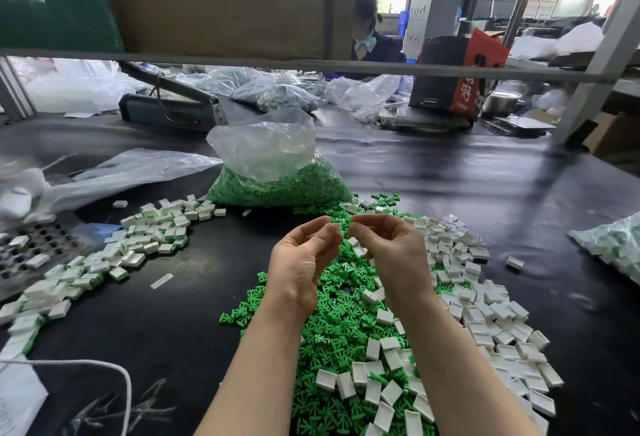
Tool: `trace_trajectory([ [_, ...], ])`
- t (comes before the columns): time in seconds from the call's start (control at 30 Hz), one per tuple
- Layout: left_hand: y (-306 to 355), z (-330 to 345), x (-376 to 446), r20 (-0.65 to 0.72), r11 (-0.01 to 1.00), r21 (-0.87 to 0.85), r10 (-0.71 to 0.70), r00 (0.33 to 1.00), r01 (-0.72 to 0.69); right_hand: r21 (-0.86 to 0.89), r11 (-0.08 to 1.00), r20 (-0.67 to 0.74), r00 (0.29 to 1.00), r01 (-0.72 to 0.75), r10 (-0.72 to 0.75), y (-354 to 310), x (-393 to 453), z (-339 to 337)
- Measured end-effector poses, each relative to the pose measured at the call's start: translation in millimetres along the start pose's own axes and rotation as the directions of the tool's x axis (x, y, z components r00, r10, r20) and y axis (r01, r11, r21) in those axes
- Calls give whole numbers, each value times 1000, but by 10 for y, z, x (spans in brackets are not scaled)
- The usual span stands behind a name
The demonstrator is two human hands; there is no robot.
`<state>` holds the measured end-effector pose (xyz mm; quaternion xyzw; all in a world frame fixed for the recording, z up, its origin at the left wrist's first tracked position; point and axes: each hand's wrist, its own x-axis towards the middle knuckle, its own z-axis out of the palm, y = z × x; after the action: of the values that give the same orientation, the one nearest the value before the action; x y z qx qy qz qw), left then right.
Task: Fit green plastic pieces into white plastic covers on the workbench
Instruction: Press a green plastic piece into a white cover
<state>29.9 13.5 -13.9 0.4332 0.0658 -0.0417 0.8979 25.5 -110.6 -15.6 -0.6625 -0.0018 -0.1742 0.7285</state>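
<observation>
My left hand (pixel 302 255) pinches a small white cover (pixel 335 229) between thumb and fingertips, raised above the bench. My right hand (pixel 391 248) is beside it, fingertips curled close to the cover's right edge; what they hold is hidden. Beneath both hands spreads a heap of loose green pieces (pixel 341 328), mixed on its right with empty white covers (pixel 491 317). To the left lies a curved row of assembled covers with green showing (pixel 149 238).
A clear bag of green pieces (pixel 277 182) stands behind the heap. Crumpled plastic sheets (pixel 114 172) and a perforated tray (pixel 31 252) lie at left. Another bag of parts (pixel 613 245) sits at the right edge. A person sits across the bench behind a shelf rail (pixel 311 66).
</observation>
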Motion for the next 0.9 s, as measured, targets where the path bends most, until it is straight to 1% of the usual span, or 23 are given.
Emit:
trace_trajectory([
  [0.3,-9,-8,-10,-5,999,39,22,1000,-22,-11,1000,-28,999,21,-21,-11,-18,8],
  [0.6,-8,-13,-7,-36,993,77,93,995,-90,-98,993,-46,997,60,-65,-11,-45,36],
  [0.9,-28,-31,7,4,983,124,134,991,-133,-52,998,-71,997,24,-27,-21,-63,68],
])
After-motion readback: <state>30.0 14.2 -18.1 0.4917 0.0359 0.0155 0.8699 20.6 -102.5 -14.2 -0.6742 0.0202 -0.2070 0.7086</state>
